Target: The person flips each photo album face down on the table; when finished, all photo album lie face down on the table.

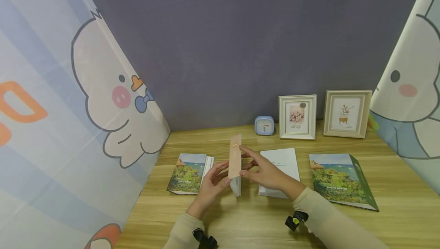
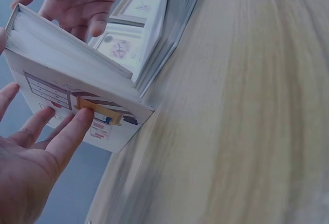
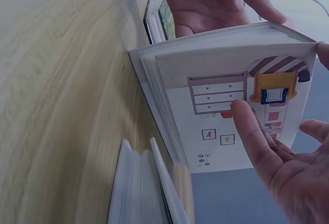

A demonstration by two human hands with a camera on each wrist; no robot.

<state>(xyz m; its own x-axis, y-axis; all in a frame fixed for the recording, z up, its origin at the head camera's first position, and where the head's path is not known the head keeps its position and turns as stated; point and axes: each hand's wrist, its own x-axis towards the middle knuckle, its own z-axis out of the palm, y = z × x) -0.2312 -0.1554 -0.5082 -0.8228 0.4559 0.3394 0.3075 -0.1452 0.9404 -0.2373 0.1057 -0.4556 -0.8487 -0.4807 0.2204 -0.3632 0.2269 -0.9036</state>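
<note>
A photo album [image 1: 235,157] with a pale pink spine stands upright between both hands, its lower page edges slightly fanned. Its cover [image 3: 226,106] shows drawn furniture in the wrist views. My left hand [image 1: 210,191] holds it from the left, with fingers [image 2: 77,126] spread on the cover and the thumb near an edge. From the right my right hand [image 1: 266,172] grips it; a fingertip touches the drawn drawers, and the thumb is at the spine side. Behind the right hand lies a white album [image 1: 280,161], partly covered by that forearm.
A landscape-covered photo album [image 1: 188,172] lies on the left of the wooden table [image 1: 247,222], another landscape album [image 1: 338,178] on the right. Along the back wall stand a small blue clock [image 1: 264,125], a white picture frame [image 1: 297,117] and a beige picture frame [image 1: 347,113].
</note>
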